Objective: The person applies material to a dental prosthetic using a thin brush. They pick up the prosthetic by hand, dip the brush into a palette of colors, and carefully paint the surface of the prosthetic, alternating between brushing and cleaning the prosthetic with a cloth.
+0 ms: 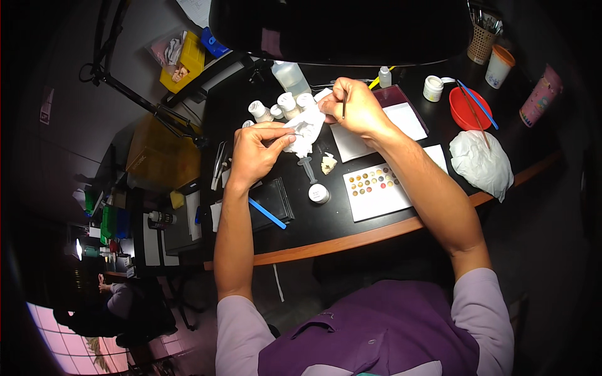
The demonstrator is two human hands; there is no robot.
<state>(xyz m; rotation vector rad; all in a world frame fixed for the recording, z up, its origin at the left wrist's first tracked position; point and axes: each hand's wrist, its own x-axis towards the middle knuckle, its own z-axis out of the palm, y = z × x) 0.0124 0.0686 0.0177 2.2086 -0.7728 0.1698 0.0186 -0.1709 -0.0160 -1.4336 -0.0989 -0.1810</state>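
White tissue [307,130] lies between the hands at the frame's upper centre, the left hand [256,153] and right hand [359,111] each pinching an edge in their grip, probably to spread it; a thin dark stick [343,108] sits in the right.

White tissue [307,127]: part-hidden by left fingers [271,133]; any contents we cannot make out. Black panel [338,31]: cut by upper edge. White-capped jar [305,100]: lower part, to us, concealed behind tissue.
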